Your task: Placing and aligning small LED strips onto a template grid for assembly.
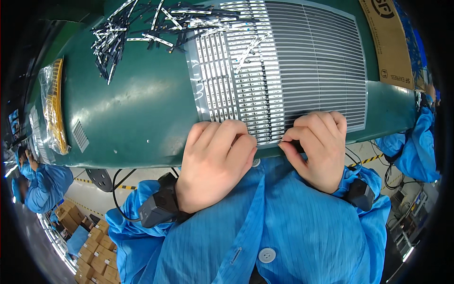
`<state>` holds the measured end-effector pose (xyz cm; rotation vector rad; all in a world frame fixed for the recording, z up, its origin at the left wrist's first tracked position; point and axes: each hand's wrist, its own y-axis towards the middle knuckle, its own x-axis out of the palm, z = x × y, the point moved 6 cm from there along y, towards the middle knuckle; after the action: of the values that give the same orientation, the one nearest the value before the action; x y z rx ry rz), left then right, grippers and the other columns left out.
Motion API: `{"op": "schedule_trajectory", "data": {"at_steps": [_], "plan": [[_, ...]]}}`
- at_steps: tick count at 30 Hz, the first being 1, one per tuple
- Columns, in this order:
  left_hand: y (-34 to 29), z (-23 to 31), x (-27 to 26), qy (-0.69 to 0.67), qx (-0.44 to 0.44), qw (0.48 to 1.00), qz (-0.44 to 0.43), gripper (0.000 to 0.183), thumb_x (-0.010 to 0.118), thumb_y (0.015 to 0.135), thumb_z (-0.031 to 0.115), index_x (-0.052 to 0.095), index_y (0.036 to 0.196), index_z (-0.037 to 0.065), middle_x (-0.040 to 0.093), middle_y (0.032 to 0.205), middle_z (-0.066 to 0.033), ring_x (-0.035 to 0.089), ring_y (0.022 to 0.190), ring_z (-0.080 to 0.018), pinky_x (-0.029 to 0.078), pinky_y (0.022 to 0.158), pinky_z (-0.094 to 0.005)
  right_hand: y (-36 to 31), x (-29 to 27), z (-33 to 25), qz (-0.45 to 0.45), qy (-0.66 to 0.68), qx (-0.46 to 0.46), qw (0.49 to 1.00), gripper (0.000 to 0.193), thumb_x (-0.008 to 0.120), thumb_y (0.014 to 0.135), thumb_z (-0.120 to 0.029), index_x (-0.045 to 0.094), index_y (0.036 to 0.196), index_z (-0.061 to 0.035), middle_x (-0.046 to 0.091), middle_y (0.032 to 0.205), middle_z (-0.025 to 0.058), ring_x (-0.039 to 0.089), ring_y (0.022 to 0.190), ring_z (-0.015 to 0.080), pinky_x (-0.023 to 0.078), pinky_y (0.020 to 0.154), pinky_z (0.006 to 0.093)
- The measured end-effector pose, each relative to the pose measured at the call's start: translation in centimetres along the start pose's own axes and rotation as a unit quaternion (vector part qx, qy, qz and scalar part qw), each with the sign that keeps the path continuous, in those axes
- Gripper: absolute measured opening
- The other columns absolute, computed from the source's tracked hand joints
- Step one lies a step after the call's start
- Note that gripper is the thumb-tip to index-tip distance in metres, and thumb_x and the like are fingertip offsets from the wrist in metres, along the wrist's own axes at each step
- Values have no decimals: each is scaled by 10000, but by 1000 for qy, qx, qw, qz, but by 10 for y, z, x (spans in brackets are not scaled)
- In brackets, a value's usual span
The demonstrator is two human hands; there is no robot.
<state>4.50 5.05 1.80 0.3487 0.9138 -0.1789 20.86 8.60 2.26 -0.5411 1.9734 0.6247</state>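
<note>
In front of me lies a flat sheet (pixel 326 61) with rows of narrow white and dark strips, the white ones carrying small dark parts. At its near edge my right hand (pixel 321 146) is closed, thumb and forefinger pinching what looks like the end of a thin black strip (pixel 283 141). My left hand (pixel 215 161) is curled over the near left corner, fingers bent together. What its fingertips hold, if anything, is hidden. A few loose strips (pixel 250 52) lie across the sheet's white part.
Loose black-and-white strips (pixel 156 23) are heaped at the far left of the green table (pixel 123 113). A clear bag with yellow strips (pixel 57 106) lies left. A brown cardboard box (pixel 390 42) stands at the far right. Other people in blue are beyond both sides.
</note>
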Motion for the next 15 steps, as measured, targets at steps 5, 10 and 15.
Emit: {"op": "schedule_trajectory", "data": {"at_steps": [5,10,15], "plan": [[0,0,2,13,-17,1000,7,253,802,639,43,657,839,97,607,912,-24,608,795,-226,448,734,-349,3,3,-3,-1,-10,-4,1000,231,801,664,-145,644,832,-135,602,897,-27,588,865,174,383,844,391],[1,1,4,22,-18,999,19,246,796,627,49,648,817,102,608,899,-15,608,781,-212,443,724,-340,-1,3,-3,9,-17,-6,1000,236,800,661,-155,642,834,-134,604,901,-23,589,857,179,395,853,385],[1,2,4,28,-28,999,20,239,793,631,49,648,813,105,613,888,-10,609,775,-205,445,724,-336,-5,7,-3,29,-18,-21,999,246,795,660,-148,645,855,-132,602,915,-4,588,866,191,408,855,391]]}}
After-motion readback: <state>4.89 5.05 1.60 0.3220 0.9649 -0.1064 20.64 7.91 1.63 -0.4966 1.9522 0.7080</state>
